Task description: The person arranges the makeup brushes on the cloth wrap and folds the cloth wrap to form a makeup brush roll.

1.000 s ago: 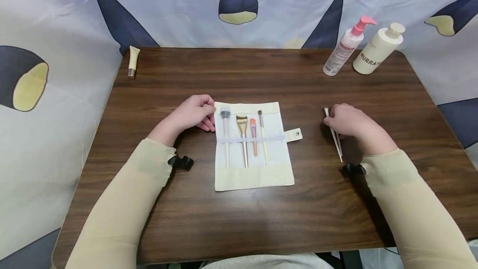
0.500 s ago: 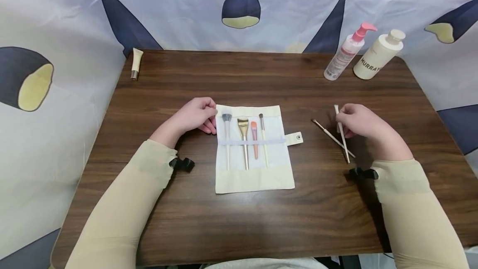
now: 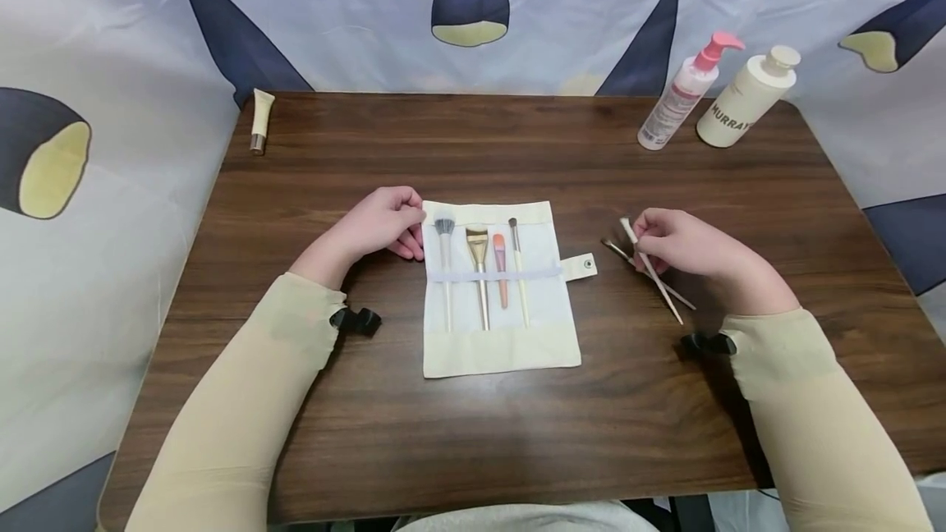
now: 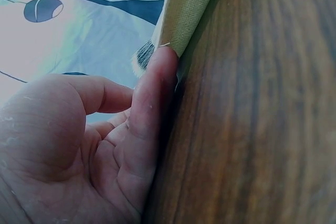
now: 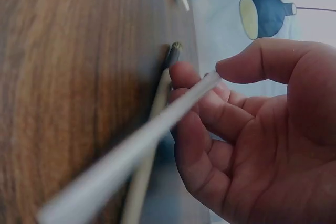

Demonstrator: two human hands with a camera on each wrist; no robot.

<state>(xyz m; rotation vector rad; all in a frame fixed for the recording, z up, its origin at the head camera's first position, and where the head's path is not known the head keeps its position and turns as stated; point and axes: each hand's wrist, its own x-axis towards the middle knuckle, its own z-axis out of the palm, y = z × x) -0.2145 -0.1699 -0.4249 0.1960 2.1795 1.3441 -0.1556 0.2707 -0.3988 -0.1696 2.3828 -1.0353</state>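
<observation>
A cream fabric brush roll (image 3: 502, 349) lies unfolded, with several makeup brushes under its elastic band: a grey-tipped one (image 3: 446, 227), a wide gold one (image 3: 478, 245), a short pink one (image 3: 500, 257) and a slim dark-tipped one (image 3: 517, 257). Thumb and fingers of my left hand (image 3: 384, 224) pinch the roll's upper left corner; one fingertip (image 4: 164, 61) covers that corner in the left wrist view. My right hand (image 3: 687, 245) pinches a thin white makeup brush (image 5: 147, 135) by its upper part. Beneath it, a second dark-tipped makeup brush (image 3: 615, 248) crosses on the table.
A pink-topped pump bottle (image 3: 676, 101) and a white bottle (image 3: 746, 101) stand at the table's back right. At the back left is a cream tube (image 3: 261, 121). The roll's snap tab (image 3: 580, 267) sticks out rightward. Printed fabric hangs behind the table (image 3: 443, 154).
The right hand first shifts right with the white makeup brush, uncovering the second brush. It then comes back left, and the held brush leans more across the other. The left hand stays at the corner.
</observation>
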